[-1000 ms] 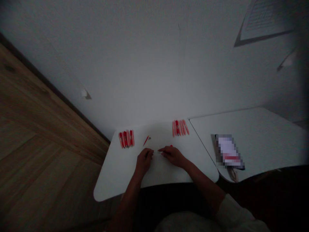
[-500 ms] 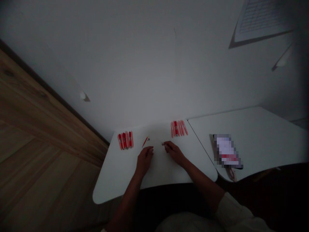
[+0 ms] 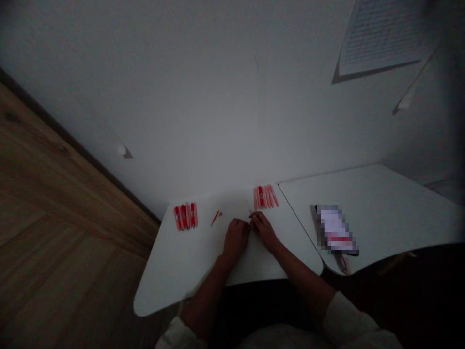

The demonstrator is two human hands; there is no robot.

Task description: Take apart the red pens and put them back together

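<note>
Pen (image 3: 249, 209), perhaps — right hand (image 3: 264, 230), left hand (image 3: 236, 238) touching

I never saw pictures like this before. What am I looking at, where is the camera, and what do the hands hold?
No machine is here. A person works with bare hands, and one camera on their head looks forward and down. Their left hand and right hand meet on a white table. A thin pale piece seems to be between them, but it is too small and dark to be sure. Two groups of red pens lie on the table, with a single red pen between them. On a second white table lies a blurred flat item.
</note>
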